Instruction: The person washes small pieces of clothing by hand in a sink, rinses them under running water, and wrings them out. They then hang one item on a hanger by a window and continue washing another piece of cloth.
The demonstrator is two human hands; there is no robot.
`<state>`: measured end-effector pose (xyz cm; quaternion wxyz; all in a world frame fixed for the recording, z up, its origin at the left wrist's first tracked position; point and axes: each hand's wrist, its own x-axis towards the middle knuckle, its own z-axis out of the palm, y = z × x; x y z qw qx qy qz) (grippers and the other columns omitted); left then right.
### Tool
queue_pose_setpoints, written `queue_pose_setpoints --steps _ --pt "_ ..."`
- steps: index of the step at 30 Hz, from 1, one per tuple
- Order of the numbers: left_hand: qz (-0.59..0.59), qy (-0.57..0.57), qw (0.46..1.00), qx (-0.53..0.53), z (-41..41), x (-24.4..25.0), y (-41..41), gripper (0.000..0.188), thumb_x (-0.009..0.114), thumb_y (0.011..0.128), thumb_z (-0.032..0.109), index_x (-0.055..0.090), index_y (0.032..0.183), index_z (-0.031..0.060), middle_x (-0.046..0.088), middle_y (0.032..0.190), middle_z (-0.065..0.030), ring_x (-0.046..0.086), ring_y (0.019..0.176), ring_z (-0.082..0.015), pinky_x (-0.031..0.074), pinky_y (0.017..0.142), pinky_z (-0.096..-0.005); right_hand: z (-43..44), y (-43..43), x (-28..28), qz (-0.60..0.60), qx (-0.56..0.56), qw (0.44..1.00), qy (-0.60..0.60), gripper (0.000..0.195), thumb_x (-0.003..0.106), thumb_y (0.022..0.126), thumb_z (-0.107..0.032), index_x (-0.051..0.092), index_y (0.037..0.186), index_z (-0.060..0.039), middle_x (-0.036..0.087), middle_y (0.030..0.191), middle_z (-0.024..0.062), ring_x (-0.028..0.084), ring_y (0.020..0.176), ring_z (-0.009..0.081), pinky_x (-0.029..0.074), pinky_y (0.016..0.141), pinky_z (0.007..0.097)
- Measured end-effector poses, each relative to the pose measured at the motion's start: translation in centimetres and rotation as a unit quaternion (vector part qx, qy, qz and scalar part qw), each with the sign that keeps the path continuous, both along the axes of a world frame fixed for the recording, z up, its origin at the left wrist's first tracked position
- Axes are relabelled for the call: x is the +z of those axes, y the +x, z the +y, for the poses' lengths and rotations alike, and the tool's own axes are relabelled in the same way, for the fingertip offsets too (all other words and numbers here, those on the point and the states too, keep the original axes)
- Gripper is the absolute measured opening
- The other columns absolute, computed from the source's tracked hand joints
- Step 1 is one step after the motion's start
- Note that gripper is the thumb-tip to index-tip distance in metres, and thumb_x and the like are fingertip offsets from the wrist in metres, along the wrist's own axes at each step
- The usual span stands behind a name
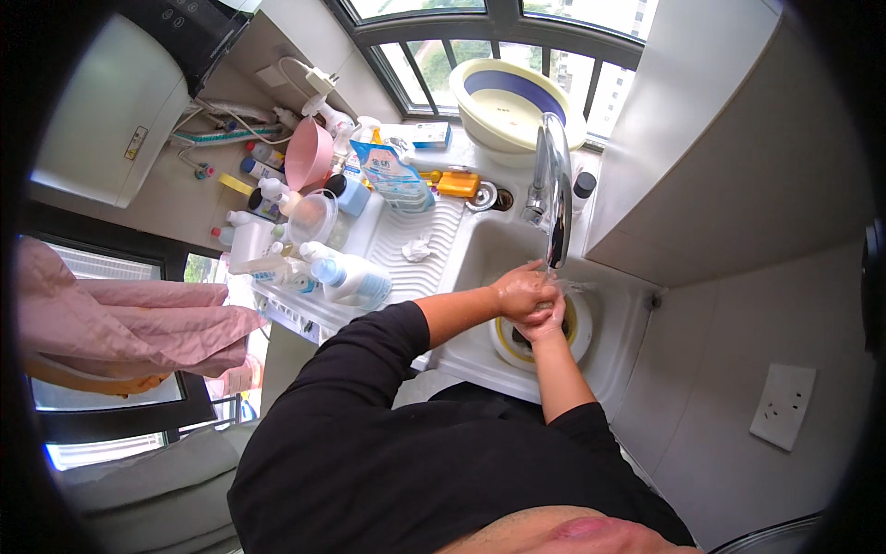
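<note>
Water runs from the chrome faucet (557, 208) onto both hands, which are pressed together over the white sink (633, 311). My left hand (525, 294) lies across my right hand (548, 320), and its fingers overlap the other's. Something small and pale shows between them, too small to name. Below the hands, a round white basin (588, 332) with a yellow inner ring stands in the sink, with something dark inside it. Left of the sink, a crumpled white tissue (417, 249) lies on the ribbed drainboard (394, 242).
Bottles, a pink bowl (309, 154), a blue-white refill pouch (394, 173) and a large white bottle (353, 277) crowd the left counter. An orange soap bar (458, 184) lies near the drain strainer (482, 197). Behind the faucet, a collapsible basin (512, 104) leans by the window. A wall borders the right.
</note>
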<state>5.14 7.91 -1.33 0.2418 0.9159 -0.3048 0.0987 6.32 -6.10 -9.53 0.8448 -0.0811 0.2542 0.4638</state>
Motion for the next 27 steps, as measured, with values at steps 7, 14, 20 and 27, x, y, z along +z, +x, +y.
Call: queue_pose_setpoints --steps 7,14,20,27 --pt "0.165 -0.121 0.938 0.281 -4.6 -3.4 -0.6 0.033 0.067 0.087 0.041 0.071 0.083 0.0084 0.071 0.09 -0.0174 0.067 0.089 -0.0392 0.054 0.08 -0.0507 0.7 0.2 -1.5 0.004 -0.041 0.999 0.01 0.041 0.045 0.096 -0.05 0.066 0.11 -0.0184 0.068 0.118 0.0065 0.064 0.111 0.0301 0.052 0.098 0.0491" --pt "0.281 -0.343 0.739 0.507 -5.8 -3.7 -0.1 0.04 0.068 0.09 0.037 0.068 0.078 -0.0008 0.069 0.074 -0.0176 0.068 0.07 -0.032 0.053 0.068 -0.0476 2.7 0.5 -3.8 -0.042 -0.08 0.959 -0.27 0.043 0.044 0.096 -0.043 0.068 0.109 -0.0091 0.071 0.111 0.0107 0.069 0.1 0.033 0.055 0.09 0.0474" --pt "0.221 -0.489 0.585 0.608 -4.5 -4.7 0.8 0.038 0.067 0.091 0.03 0.065 0.07 -0.0018 0.068 0.067 -0.0124 0.06 0.061 -0.0194 0.05 0.064 -0.0418 4.1 2.6 -4.7 -0.378 0.085 0.565 -0.729 0.041 0.061 0.087 -0.035 0.072 0.082 0.0041 0.071 0.082 0.0255 0.071 0.086 0.0411 0.051 0.078 0.0508" --pt "0.192 -0.76 0.267 0.561 -2.3 -9.3 0.6 0.028 0.061 0.099 0.033 0.063 0.105 0.0053 0.069 0.098 -0.0083 0.066 0.088 -0.0207 0.054 0.077 -0.0386 5.3 2.3 4.4 -0.607 0.065 0.452 -0.651 0.03 0.069 0.086 -0.033 0.075 0.087 -0.0038 0.068 0.085 0.0225 0.065 0.085 0.0444 0.052 0.078 0.0526"
